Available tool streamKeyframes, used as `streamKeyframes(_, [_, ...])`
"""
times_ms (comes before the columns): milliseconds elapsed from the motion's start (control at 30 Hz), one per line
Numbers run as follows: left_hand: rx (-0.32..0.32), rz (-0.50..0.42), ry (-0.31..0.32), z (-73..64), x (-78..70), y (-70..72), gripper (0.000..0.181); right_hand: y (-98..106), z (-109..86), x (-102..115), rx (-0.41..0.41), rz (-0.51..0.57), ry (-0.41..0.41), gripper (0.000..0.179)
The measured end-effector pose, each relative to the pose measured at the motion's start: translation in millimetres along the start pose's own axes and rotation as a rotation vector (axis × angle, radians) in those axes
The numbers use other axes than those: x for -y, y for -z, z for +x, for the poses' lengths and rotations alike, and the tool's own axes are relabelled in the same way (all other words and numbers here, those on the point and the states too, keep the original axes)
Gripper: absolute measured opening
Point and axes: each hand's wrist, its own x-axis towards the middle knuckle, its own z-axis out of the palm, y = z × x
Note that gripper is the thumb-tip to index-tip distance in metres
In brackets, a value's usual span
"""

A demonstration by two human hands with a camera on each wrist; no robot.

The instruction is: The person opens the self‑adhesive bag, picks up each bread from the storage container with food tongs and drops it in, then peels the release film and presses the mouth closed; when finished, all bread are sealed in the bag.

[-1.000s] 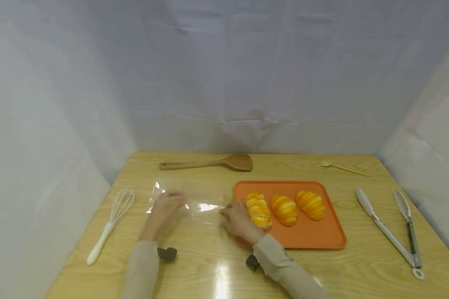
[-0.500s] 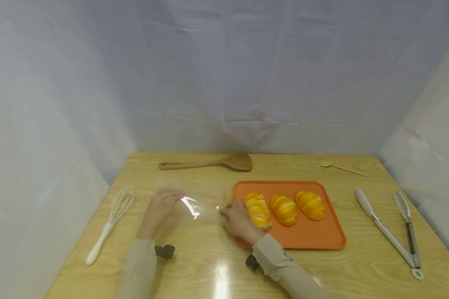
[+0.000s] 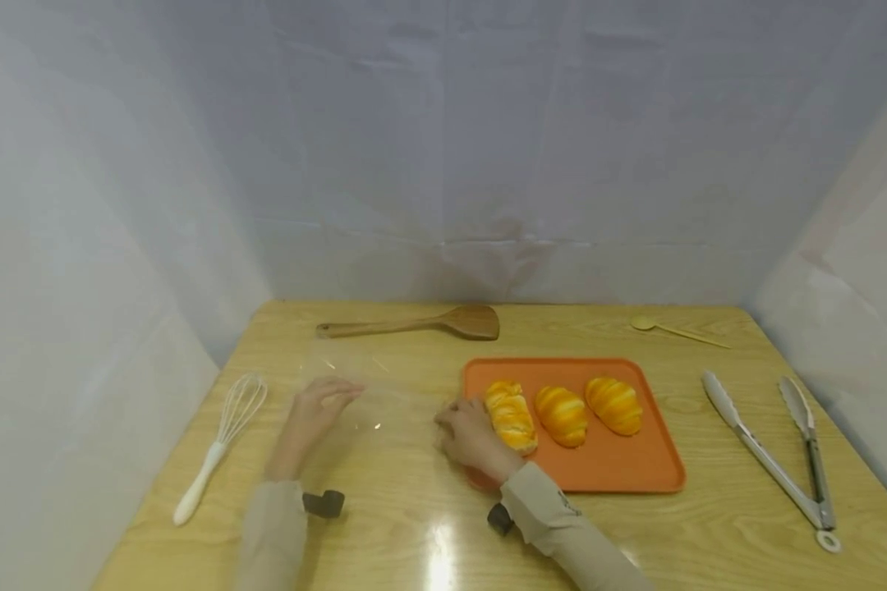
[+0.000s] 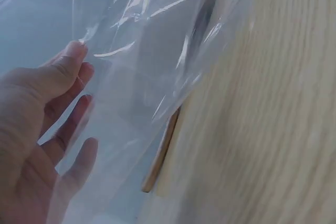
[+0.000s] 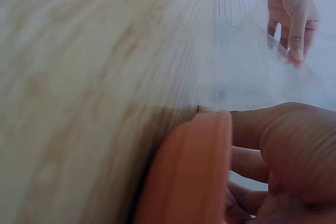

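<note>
Our left hand [image 3: 318, 414] pinches the clear, thin plastic film [image 4: 142, 66] between thumb and forefinger, the other fingers spread behind it. The film spans the table left of the orange rectangular tray [image 3: 599, 472], its left part raised off the wood. Our right hand [image 3: 469, 435] is at the tray's left rim, its fingertips meeting the film's right end; whether they pinch or only press it, we cannot tell. If they merely press, a hard leftward pull could drag that end free. Film this slick and limp could also slip our two-finger pinch or fold on itself. A backward jerk of our right hand might knock the golden ridged bread [image 3: 510, 417] just beside it, and the film's far edge could catch the brown wooden spatula [image 3: 406, 325].
</note>
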Motion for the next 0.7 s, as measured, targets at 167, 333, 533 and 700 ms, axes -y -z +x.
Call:
streamKeyframes(167, [0.04, -0.08, 0.123, -6.2, 7.2, -6.2, 0.022, 1.2, -2.3, -2.0, -0.084, 0.066, 0.051, 0.028])
streamKeyframes(333, [0.068, -0.183, 0.291, -8.6, 15.8, -15.3, 0.03, 10.5, -9.3, -1.3, -0.143, 0.234, 0.052, 0.029])
streamKeyframes(533, [0.027, -0.33, 0.408, -11.5, 21.7, -27.3, 0.03, 32.2, -28.8, 1.3, -0.262, 0.315, 0.037, 0.027])
streamKeyframes(700, [-0.009, -0.396, 0.43, -12.6, 22.2, -31.5, 0.034, 60.0, -57.9, -14.8, -0.446, 0.285, 0.166, 0.026])
